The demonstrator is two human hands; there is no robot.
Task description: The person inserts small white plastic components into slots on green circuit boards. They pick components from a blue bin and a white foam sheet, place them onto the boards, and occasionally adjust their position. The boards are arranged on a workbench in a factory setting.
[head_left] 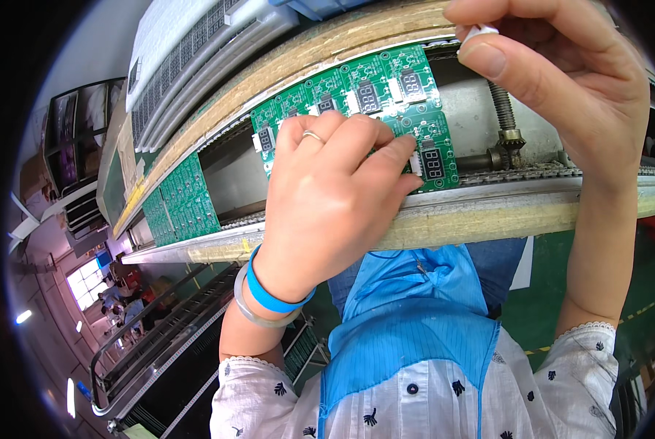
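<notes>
A green circuit board panel (430, 121) lies across the rails of a conveyor, with black digit displays (433, 164) and white connectors in its sections. Over its middle is my left hand (334, 183), fingers bent, hiding several sections. Its thumb and forefinger close about a white connector (416, 162) beside the nearest right display; part of that connector is covered. My right hand (561, 80) is raised above the far right of the conveyor, away from the panel. Between its thumb and forefinger it pinches a small white connector (479, 31), mostly hidden by the fingertips.
Another green board panel (181, 201) sits farther left on the conveyor. A threaded shaft (501, 110) and chain run right of my panel. White trays (196, 66) are stacked beyond the wooden ledge (283, 62). The wooden near rail (473, 219) borders my body.
</notes>
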